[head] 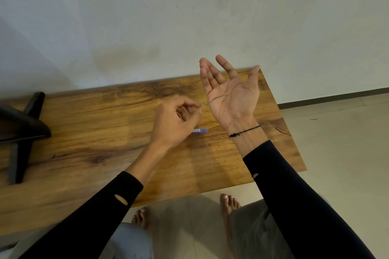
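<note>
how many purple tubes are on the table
1. The purple tube lies flat on the wooden table, beside the left hand, which covers one end of it. Another could be hidden under that hand.

You're in a home room here, bare feet (229, 204) on pale floor tiles (336, 136), wood-grain table (94, 128) against a plain wall (189, 16).
</note>
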{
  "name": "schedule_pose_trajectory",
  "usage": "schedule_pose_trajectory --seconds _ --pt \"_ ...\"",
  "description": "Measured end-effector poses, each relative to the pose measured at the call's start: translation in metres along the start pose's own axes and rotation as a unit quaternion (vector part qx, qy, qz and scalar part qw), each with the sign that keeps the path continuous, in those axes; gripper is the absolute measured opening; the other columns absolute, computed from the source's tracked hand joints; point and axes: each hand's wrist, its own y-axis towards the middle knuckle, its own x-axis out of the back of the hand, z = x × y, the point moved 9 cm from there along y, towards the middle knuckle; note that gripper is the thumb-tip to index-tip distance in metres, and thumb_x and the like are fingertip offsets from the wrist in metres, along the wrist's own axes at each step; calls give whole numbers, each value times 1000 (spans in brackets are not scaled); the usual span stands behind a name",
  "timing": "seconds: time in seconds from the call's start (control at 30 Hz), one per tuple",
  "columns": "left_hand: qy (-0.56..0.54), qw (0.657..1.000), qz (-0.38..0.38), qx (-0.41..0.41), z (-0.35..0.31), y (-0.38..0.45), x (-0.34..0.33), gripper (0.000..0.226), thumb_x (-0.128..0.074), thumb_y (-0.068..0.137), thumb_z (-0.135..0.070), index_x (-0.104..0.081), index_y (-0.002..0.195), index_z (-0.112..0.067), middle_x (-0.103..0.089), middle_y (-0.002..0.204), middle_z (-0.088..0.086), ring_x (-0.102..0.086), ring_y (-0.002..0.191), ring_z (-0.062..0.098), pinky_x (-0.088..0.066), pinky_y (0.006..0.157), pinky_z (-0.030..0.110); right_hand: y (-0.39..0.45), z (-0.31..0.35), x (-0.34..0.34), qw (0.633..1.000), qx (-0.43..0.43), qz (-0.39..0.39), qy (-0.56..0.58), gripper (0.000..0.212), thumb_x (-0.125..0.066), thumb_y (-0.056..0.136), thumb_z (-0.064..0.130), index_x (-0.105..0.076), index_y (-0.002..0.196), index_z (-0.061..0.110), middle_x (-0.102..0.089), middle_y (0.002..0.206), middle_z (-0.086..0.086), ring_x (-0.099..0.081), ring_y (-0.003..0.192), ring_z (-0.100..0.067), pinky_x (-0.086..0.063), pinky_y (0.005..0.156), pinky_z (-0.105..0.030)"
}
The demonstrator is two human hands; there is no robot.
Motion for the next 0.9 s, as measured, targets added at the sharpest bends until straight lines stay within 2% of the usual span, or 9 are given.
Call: schedule_pose_trajectory --seconds 0.1,0.23,0.37,0.53,0.6,0.7,0.77,0.8,0.9 --pt "-53 995 -65 -52 -25 4 19 8 -84 88 -15 -82 96 -17 -74 80 -3 -66 65 14 -50 61 17 -1 -5 -6 1000 -11 11 -9 95 -32 104 77 -40 159 0 -59 144 -41 -62 136 -49 -48 119 -53" --pt "-31 996 -24 -85 -44 6 9 19 -88 87 -18 -84 106 -16 -76 86 -2 -70 74 12 -56 67 17 -4 -11 -7 1000 -18 7 -21 94 -30 101 80 -36 162 9 -51 155 -38 -51 148 -48 -33 128 -60" --pt "-6 998 15 -53 -42 10 3 20 -91 86 -21 -87 105 -17 -78 86 -5 -73 74 10 -63 74 24 -4 -14 -4 998 -19 -7 -60 92 -22 101 81 -36 163 14 -50 158 -33 -50 150 -43 -32 129 -60" --pt "43 997 4 -57 -47 12 6 6 -88 84 -12 -85 87 -16 -77 79 -4 -71 69 11 -62 70 36 -5 -24 -4 997 -30 -9 -74 90 -19 103 78 -34 164 15 -50 158 -34 -50 149 -44 -37 126 -60" --pt "63 996 -4 -67 -51 9 5 4 -85 85 -11 -83 88 -14 -74 77 -4 -69 68 11 -61 69 34 -6 -25 -4 997 -33 -12 -62 89 -20 104 78 -35 164 13 -50 157 -36 -50 149 -46 -38 125 -59" --pt "50 996 -26 -70 -52 9 9 5 -82 86 -13 -80 85 -17 -73 78 -8 -69 70 10 -57 68 21 -6 -24 -7 998 -35 -7 -44 89 -23 104 78 -37 161 12 -50 156 -37 -50 148 -47 -38 125 -60" --pt "1 999 -39 -26 -39 15 14 14 -82 87 -12 -79 83 -25 -75 76 -13 -70 69 5 -58 70 21 -5 -23 -4 997 -39 -19 -58 83 -29 106 73 -43 158 10 -55 152 -34 -55 144 -44 -39 124 -61" --pt "-31 998 -47 7 -30 19 18 16 -82 87 -13 -78 81 -28 -76 74 -14 -69 66 2 -62 70 27 -5 -21 -1 995 -39 -32 -85 76 -33 108 66 -46 156 8 -59 146 -31 -60 138 -41 -42 122 -59" --pt "-107 988 -70 86 -3 28 30 16 -84 89 -20 -80 78 -31 -79 71 -9 -70 61 5 -68 65 40 -4 -20 2 974 -44 -43 -216 40 -47 112 26 -57 139 -2 -65 112 -24 -66 99 -31 -54 98 -44"
